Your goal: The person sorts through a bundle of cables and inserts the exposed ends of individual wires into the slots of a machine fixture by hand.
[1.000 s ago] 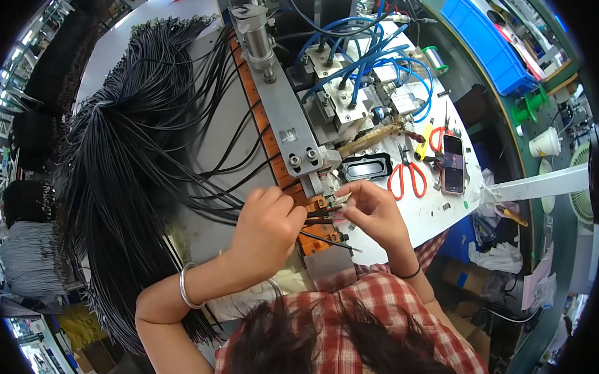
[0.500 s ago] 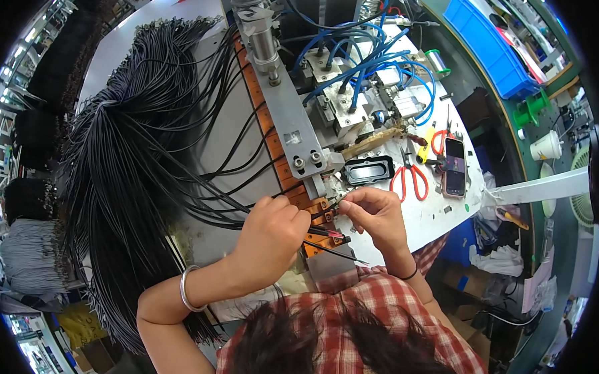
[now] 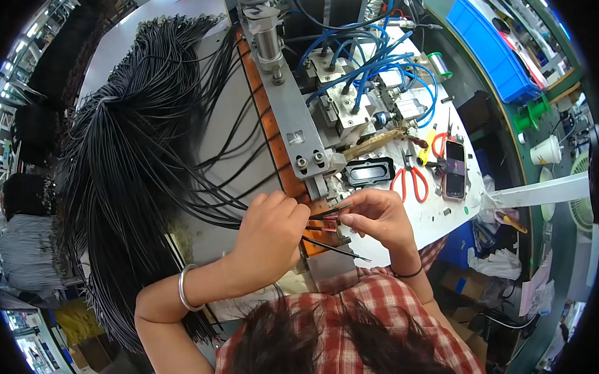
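My left hand (image 3: pixel 272 238) is closed around several black cables, its knuckles up, just left of the orange jig rail (image 3: pixel 268 128). Stripped cable ends with thin coloured wires, some of them red (image 3: pixel 323 229), stick out to the right of that fist. One black cable end (image 3: pixel 337 257) points lower right, apart from the others. My right hand (image 3: pixel 380 220) pinches with thumb and forefinger at the tip of a black cable (image 3: pixel 325 214). The exact grip of the left fingers is hidden behind the hand's back.
A large bundle of black cables (image 3: pixel 132 174) covers the left of the table. A metal clamp machine (image 3: pixel 286 114) with blue air hoses stands ahead. On the right lie a small black-rimmed tray (image 3: pixel 370 172), red-handled scissors (image 3: pixel 414 184) and a phone (image 3: pixel 454 169).
Both hands stay close to the rail; the right fingers have shifted slightly, and a cable tip now shows at them. The rail's block divisions look smeared now, and the loose cable end has moved slightly right.
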The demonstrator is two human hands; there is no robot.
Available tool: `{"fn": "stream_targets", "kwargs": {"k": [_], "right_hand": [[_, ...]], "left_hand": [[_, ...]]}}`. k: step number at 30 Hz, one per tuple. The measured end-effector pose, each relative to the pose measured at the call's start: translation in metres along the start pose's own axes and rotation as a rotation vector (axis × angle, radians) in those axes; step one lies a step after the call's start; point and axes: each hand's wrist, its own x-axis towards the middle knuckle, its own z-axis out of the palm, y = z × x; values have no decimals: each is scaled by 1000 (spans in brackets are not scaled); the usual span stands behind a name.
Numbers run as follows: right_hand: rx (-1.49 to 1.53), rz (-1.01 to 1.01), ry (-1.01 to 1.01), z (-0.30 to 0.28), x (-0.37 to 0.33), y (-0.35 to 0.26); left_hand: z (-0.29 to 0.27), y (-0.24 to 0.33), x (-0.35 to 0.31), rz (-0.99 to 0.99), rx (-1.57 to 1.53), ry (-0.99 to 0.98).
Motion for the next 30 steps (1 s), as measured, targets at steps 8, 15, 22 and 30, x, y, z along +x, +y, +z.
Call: {"fn": "stream_targets", "kwargs": {"k": [8,15,22,30], "right_hand": [[136,45,26,-4,4,16],[29,80,83,-5,8,26],[62,262,-145,-12,11,24],[13,306,-90,-7,9,15]], "left_hand": [[5,-2,0,117,-125,-47],[6,-2,-1,164,-34,65],[1,-1,-2,37,14,18],[11,-5,-5,92,100,-30]]}}
